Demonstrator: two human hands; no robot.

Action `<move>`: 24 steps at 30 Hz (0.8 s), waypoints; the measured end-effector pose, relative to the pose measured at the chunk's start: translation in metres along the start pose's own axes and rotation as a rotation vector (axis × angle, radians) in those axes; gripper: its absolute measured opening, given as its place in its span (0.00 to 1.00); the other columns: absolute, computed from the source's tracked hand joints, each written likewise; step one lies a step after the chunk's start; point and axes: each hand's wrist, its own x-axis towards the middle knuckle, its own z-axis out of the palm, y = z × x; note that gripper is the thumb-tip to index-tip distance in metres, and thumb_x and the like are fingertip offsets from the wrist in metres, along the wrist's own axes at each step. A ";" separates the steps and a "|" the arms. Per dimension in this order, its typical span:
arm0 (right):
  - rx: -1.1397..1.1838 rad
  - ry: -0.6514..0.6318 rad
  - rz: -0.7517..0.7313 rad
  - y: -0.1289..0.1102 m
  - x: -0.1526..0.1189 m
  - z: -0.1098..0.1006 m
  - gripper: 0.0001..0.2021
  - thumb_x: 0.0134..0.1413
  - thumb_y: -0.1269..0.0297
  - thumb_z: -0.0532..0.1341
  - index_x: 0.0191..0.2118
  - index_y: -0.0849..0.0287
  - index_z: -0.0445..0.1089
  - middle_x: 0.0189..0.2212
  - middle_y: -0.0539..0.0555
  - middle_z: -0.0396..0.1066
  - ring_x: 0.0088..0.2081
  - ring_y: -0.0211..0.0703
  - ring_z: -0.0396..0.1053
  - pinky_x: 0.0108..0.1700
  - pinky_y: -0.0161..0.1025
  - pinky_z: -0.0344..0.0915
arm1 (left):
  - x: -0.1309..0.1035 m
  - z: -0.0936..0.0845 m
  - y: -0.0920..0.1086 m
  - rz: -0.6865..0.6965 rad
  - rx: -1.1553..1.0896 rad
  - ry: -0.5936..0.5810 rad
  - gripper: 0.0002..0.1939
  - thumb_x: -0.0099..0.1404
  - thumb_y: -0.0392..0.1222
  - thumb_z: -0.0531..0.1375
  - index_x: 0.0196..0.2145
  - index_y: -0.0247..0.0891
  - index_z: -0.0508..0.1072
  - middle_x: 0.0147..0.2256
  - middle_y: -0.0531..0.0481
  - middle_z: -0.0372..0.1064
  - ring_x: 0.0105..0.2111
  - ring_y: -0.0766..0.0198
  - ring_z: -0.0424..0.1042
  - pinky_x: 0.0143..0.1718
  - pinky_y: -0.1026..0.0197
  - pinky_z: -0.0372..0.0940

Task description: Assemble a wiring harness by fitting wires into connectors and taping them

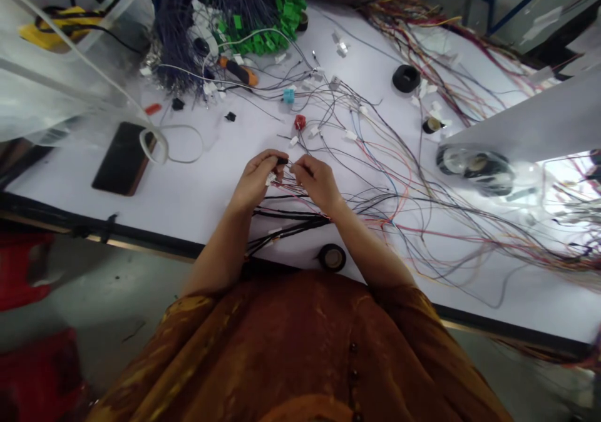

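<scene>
My left hand (259,176) is closed around a small black connector (282,161), which sticks out between thumb and fingers. A small white connector (271,178) shows against the same hand's fingers. Just to the right, my right hand (315,179) pinches a thin wire end near the black connector; the fingertips almost meet those of the left. Thin wires run below both hands. Black-sleeved cable bundles (291,225) lie between my forearms. Beyond the hands are a red connector (300,121) and a light blue connector (288,96) with wires.
Around the table (206,178) lie a black phone (124,158), a tape roll (332,258), another black roll (406,79), an orange-black tool (238,71) and green connectors (263,40) on dark wires. Loose wires spread right; red stools (42,372) stand at lower left.
</scene>
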 end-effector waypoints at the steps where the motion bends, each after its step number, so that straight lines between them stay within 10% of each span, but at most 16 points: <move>1: -0.078 0.018 -0.035 0.001 -0.002 0.001 0.11 0.63 0.58 0.55 0.30 0.54 0.64 0.27 0.50 0.68 0.32 0.41 0.65 0.38 0.38 0.62 | 0.000 -0.001 0.000 -0.006 0.013 -0.009 0.14 0.65 0.51 0.64 0.36 0.36 0.76 0.21 0.54 0.64 0.22 0.69 0.63 0.25 0.66 0.59; 5: -0.164 -0.010 -0.132 0.015 -0.018 -0.015 0.12 0.63 0.58 0.57 0.29 0.54 0.68 0.32 0.54 0.71 0.37 0.44 0.68 0.42 0.40 0.62 | 0.001 -0.004 -0.003 0.004 0.042 -0.016 0.16 0.64 0.53 0.65 0.36 0.36 0.76 0.20 0.54 0.63 0.21 0.70 0.62 0.25 0.66 0.60; 11: 0.048 0.141 0.230 0.053 -0.023 -0.067 0.13 0.60 0.54 0.58 0.32 0.56 0.74 0.25 0.49 0.67 0.29 0.40 0.66 0.36 0.38 0.63 | 0.004 -0.004 -0.006 -0.014 -0.005 0.019 0.17 0.61 0.54 0.69 0.36 0.37 0.73 0.24 0.55 0.63 0.21 0.71 0.62 0.23 0.67 0.60; 18: -0.236 0.051 0.173 0.075 0.008 -0.051 0.04 0.50 0.67 0.62 0.26 0.57 0.70 0.27 0.50 0.71 0.32 0.40 0.65 0.39 0.38 0.60 | 0.005 -0.003 -0.005 -0.009 -0.020 0.015 0.23 0.61 0.62 0.66 0.36 0.37 0.74 0.20 0.56 0.58 0.20 0.70 0.61 0.22 0.66 0.59; 24: 0.196 0.106 0.326 0.074 0.001 -0.057 0.04 0.53 0.62 0.61 0.30 0.55 0.67 0.24 0.46 0.67 0.26 0.35 0.64 0.31 0.34 0.61 | 0.003 -0.007 -0.001 -0.058 -0.001 0.022 0.21 0.63 0.60 0.65 0.36 0.37 0.75 0.20 0.56 0.54 0.20 0.68 0.60 0.23 0.65 0.60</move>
